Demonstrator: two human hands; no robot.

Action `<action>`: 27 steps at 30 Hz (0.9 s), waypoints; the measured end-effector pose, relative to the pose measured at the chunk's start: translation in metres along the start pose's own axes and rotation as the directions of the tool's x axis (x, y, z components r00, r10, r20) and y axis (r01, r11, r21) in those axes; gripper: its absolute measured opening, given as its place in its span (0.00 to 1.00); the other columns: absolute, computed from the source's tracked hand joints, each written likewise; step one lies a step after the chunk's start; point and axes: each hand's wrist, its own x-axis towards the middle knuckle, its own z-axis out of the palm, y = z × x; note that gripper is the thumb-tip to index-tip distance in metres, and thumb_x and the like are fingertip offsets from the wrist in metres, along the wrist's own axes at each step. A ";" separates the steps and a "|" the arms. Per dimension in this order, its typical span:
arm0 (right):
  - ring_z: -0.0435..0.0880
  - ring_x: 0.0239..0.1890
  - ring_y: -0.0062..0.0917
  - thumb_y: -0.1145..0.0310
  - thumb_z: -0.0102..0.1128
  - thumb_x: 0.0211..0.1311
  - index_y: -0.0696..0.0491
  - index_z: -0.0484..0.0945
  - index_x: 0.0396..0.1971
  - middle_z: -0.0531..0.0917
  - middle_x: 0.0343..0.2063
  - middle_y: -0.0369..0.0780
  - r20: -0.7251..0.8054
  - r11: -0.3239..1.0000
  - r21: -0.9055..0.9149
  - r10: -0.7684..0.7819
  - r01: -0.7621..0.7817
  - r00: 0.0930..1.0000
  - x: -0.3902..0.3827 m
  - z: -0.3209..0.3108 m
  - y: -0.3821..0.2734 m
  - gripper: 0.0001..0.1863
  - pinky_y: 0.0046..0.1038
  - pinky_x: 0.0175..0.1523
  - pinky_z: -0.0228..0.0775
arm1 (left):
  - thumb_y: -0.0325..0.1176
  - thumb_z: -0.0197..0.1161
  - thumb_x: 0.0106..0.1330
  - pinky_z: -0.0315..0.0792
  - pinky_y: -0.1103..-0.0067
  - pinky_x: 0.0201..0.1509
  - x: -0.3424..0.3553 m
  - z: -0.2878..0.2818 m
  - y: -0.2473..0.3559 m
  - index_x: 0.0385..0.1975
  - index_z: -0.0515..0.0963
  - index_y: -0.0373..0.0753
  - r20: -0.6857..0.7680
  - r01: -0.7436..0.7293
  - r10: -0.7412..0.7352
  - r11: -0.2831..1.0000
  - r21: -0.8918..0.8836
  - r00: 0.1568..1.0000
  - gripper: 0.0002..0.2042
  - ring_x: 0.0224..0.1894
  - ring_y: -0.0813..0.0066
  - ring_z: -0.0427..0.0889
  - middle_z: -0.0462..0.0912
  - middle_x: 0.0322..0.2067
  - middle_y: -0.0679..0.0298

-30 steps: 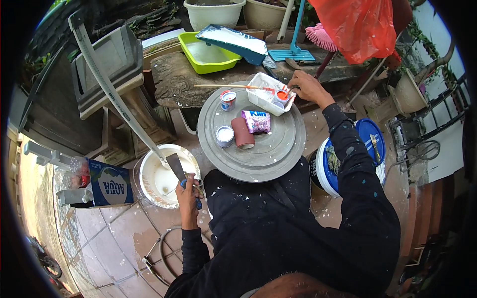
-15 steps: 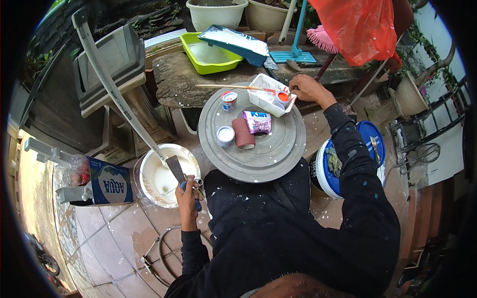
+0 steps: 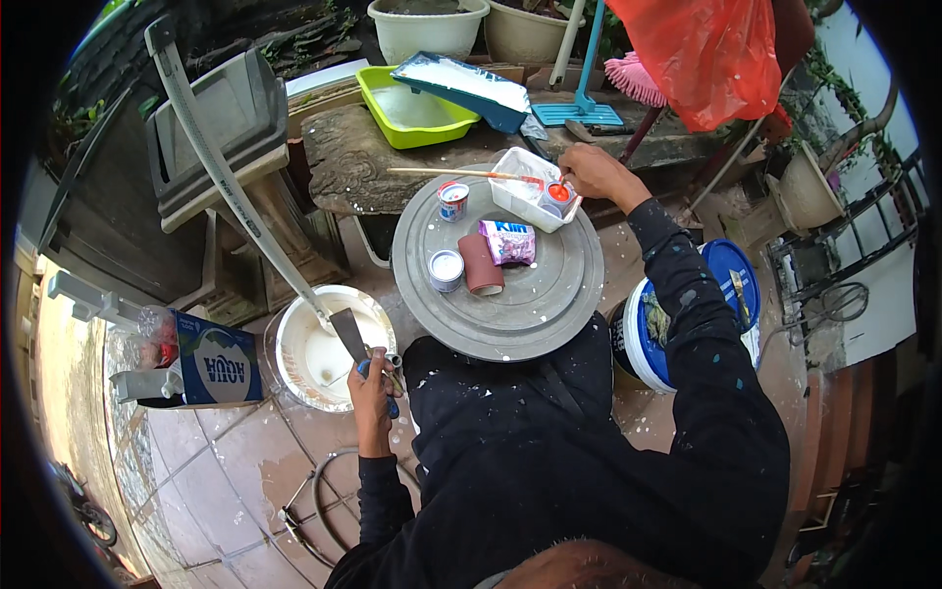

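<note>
My left hand point(image 3: 370, 398) is closed around a putty knife point(image 3: 347, 332) with a blue handle, beside my left thigh. A second tool with a metal end seems to be in the same grip, but I cannot make out its kind. My right hand point(image 3: 601, 175) is at the right rim of a white plastic tub point(image 3: 520, 201), fingers pinched together over a small cup of orange paint point(image 3: 558, 192). What the fingers hold is hidden. A paintbrush point(image 3: 461, 174) with a wooden handle lies across the tub, its orange-stained end inside.
The round grey table point(image 3: 491, 329) bears two small tins, a rolled brown sheet of sandpaper point(image 3: 480, 263) and a purple packet point(image 3: 509, 241). A white bucket point(image 3: 329, 344) stands left, a blue-lidded bucket point(image 3: 731, 265) right. Behind is a yellow-green tray point(image 3: 412, 118) on a wooden bench.
My right hand has shifted slightly left and toward me, closer over the orange paint cup. My left hand holds the putty knife in the same place.
</note>
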 end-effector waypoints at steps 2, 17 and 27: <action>0.84 0.43 0.47 0.72 0.61 0.53 0.59 0.85 0.30 0.86 0.33 0.50 0.068 1.000 0.009 0.028 -0.029 0.997 0.001 -0.001 0.003 0.08 0.43 0.50 0.75 | 0.41 0.65 0.75 0.70 0.85 0.17 0.000 0.001 0.002 0.45 0.81 0.39 -0.004 -0.002 0.002 1.000 0.009 1.000 0.12 0.17 0.88 0.68 0.78 0.28 0.70; 0.84 0.43 0.48 0.72 0.61 0.53 0.59 0.84 0.29 0.86 0.33 0.52 0.097 0.995 -0.050 0.094 -0.090 0.991 0.006 -0.007 -0.012 0.08 0.45 0.47 0.75 | 0.43 0.69 0.72 0.68 0.83 0.17 -0.001 0.001 0.004 0.39 0.79 0.37 0.010 -0.021 0.021 0.999 -0.042 1.000 0.14 0.15 0.86 0.70 0.79 0.26 0.68; 0.85 0.43 0.48 0.72 0.61 0.53 0.58 0.84 0.30 0.86 0.33 0.51 0.103 0.989 0.087 0.108 -0.117 0.989 0.004 -0.012 -0.017 0.07 0.46 0.48 0.75 | 0.42 0.67 0.73 0.70 0.84 0.16 -0.001 -0.005 -0.002 0.43 0.80 0.38 0.013 -0.021 0.021 0.999 -0.026 1.000 0.12 0.16 0.88 0.68 0.79 0.27 0.70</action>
